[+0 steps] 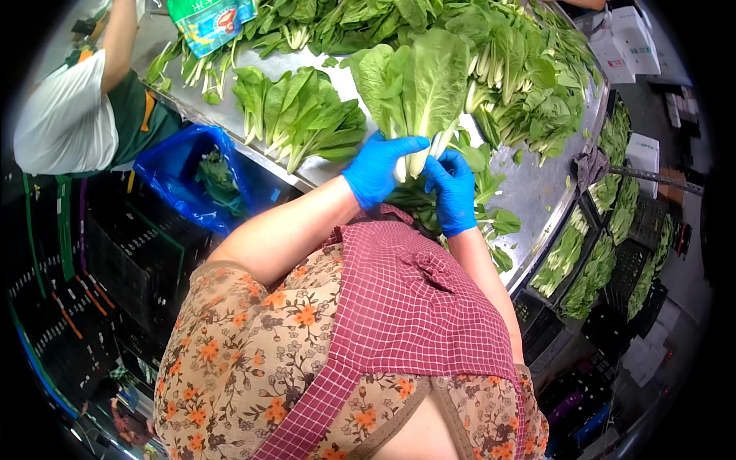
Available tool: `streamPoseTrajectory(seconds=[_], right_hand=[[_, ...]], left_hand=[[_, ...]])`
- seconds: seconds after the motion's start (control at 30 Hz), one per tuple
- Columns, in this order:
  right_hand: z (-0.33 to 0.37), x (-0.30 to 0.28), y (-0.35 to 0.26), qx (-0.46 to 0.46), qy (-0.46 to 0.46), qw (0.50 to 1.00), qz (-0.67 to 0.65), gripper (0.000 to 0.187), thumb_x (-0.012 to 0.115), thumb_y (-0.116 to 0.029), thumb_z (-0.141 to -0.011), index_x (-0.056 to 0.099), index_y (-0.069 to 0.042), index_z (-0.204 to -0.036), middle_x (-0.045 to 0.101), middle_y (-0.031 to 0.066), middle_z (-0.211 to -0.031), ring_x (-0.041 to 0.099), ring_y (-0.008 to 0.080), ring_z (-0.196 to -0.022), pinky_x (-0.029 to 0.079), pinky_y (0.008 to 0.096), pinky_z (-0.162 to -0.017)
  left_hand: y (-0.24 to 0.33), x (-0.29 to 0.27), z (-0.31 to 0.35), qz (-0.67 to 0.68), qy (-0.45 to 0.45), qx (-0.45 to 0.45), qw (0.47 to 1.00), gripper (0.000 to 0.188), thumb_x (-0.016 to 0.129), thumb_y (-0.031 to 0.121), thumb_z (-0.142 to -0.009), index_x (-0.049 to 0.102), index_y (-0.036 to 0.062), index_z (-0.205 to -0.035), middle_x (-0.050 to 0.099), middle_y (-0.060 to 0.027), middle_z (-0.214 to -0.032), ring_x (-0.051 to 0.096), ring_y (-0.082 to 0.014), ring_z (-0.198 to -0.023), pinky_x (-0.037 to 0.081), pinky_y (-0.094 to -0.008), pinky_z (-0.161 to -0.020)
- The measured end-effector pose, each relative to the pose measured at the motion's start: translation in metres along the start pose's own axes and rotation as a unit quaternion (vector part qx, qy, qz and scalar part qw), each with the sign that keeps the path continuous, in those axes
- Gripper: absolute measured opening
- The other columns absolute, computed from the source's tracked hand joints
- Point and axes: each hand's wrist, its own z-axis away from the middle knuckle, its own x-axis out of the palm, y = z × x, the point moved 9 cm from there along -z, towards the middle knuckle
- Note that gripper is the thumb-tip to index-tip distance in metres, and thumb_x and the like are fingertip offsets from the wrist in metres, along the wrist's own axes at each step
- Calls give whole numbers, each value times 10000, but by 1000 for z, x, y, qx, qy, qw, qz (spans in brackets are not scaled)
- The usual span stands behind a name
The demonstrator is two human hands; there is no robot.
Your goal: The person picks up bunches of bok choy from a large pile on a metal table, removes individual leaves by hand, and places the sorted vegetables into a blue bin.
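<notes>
1. Over the near part of the grey metal table, the blue-gloved left hand grips the bunch of broad green leaves with pale stalks.
2. The blue-gloved right hand has its fingers close together by the stalks; I cannot tell whether they pinch.
3. Best, I judge: level the stalk ends, grip lightly.
4. Leaf tips point toward the table's far side; the long axis runs near-to-far.
</notes>
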Motion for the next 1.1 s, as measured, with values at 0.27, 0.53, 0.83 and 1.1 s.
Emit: streamPoseTrajectory(seconds=[0.27, 0.53, 0.83, 1.1], right_hand=[[2, -2, 1, -20, 64, 992, -109, 151, 620, -139, -835, 560, -34, -925, 600, 74, -739, 535, 127, -555, 425, 236, -497], [-1, -31, 7, 127, -62, 963, 230, 255, 651, -252, -804, 626, -3, -851, 620, 78, -657, 572, 120, -532, 457, 254, -490], [-119, -16, -14, -12, 71, 787, 612, 510, 634, -531, -686, 651, -53, -862, 654, 160, -870, 626, 310, -846, 481, 391, -754], [-130, -69, 21, 39, 38, 913, 405, 305, 640, -299, -728, 661, -15, -836, 648, 150, -752, 618, 235, -665, 480, 337, -643]], left_hand=[[35, -14, 10, 59, 6, 77, 995, 386, 577, 133, -847, 481, -39, -1180, 597, -143, -1088, 604, -232, -965, 476, -328, -873], [156, -100, 80, -481, 221, 242, 813, 561, 650, 49, -773, 384, -49, -1257, 543, -152, -1167, 562, -229, -1004, 457, -321, -849], [167, -145, 57, -733, 259, 215, 591, 1002, 724, 138, -613, 123, -39, -1394, 434, -311, -1240, 463, -424, -1111, 391, -419, -940], [196, -40, 88, -734, 207, 374, 528, 872, 766, 177, -648, 293, -2, -1358, 391, -229, -1315, 409, -355, -1186, 315, -417, -1010]])
